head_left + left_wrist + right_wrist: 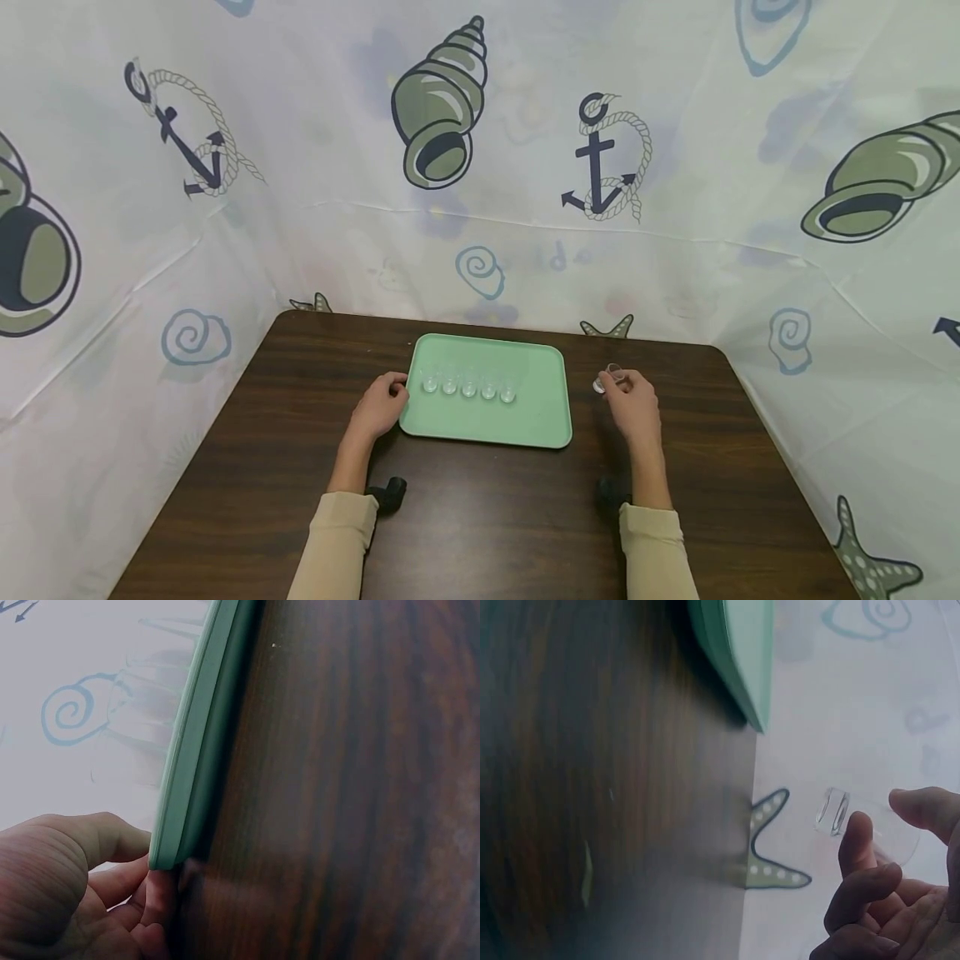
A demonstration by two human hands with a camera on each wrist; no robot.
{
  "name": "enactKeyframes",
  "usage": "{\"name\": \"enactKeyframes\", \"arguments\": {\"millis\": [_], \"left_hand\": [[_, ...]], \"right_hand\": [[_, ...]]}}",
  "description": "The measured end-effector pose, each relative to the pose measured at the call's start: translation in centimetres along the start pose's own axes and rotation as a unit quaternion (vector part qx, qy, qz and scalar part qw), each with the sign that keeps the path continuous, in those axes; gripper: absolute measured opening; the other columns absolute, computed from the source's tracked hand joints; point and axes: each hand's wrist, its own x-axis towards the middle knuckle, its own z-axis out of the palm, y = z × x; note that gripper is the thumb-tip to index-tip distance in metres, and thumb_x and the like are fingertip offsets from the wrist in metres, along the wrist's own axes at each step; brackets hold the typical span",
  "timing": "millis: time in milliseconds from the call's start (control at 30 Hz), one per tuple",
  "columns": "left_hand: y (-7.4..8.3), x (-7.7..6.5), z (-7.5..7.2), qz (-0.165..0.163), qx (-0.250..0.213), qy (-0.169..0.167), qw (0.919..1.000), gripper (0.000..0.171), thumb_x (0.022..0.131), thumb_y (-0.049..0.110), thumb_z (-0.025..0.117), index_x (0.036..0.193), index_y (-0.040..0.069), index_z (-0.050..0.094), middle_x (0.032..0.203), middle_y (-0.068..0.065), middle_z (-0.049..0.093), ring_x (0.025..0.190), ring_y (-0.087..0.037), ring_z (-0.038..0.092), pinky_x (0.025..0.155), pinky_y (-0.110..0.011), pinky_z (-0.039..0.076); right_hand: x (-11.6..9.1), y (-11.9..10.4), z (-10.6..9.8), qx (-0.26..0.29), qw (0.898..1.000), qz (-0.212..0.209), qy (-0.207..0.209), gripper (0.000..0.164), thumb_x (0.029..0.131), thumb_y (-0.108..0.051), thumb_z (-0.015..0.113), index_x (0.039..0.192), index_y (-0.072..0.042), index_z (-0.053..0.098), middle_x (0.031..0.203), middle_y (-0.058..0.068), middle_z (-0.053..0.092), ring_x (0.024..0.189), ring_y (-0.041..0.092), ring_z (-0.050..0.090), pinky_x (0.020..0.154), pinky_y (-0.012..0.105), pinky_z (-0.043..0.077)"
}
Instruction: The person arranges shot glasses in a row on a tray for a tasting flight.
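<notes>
Pale green tray [480, 425] lies on the table, bearing several small clear shot glasses [468, 387] in a row. At its left edge, my left hand [380, 406] pinches the rim; in the left wrist view the thumb is above the tray edge [191, 750] and the fingers are below it. To the right of the tray, my right hand [634, 408] holds one more clear shot glass [599, 386] between thumb and fingers. This glass is tilted in the right wrist view, its thick base [831, 810] pointing away from the palm, clear of the tray.
The dark wooden table [480, 517] reaches back to a white cloth wall [337, 125] printed with shells, anchors and starfish. More of this cloth hangs at both sides. A black wrist strap device [390, 495] sits on the left wrist.
</notes>
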Motion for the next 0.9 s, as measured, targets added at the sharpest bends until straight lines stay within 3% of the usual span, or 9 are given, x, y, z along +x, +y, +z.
{"name": "enactKeyframes", "arguments": {"millis": [600,900], "left_hand": [[0.2,-0.1,-0.1,0.001,-0.006,0.002,1.0000,0.046,0.111,0.022,0.046,0.152,0.003,0.055,0.151,-0.022,0.054,0.113,-0.035,0.054,0.090,-0.048,0.042],[0.2,0.0,-0.1,-0.004,-0.005,0.000,1.0000,0.047,0.111,0.023,0.046,0.153,0.003,0.055,0.155,-0.022,0.051,0.116,-0.035,0.054,0.091,-0.048,0.042]], "right_hand": [[-0.8,-2.4,2.9,0.028,0.997,-0.046,-0.047,0.048,0.106,-0.051,0.063,0.127,-0.008,0.067,0.103,0.019,0.076,0.095,0.028,0.068,0.076,0.035,0.047],[-1.2,-3.4,4.3,0.037,0.995,-0.071,-0.066,0.040,0.106,-0.039,0.068,0.129,-0.006,0.070,0.092,0.009,0.069,0.083,0.027,0.066,0.072,0.035,0.047]]}}
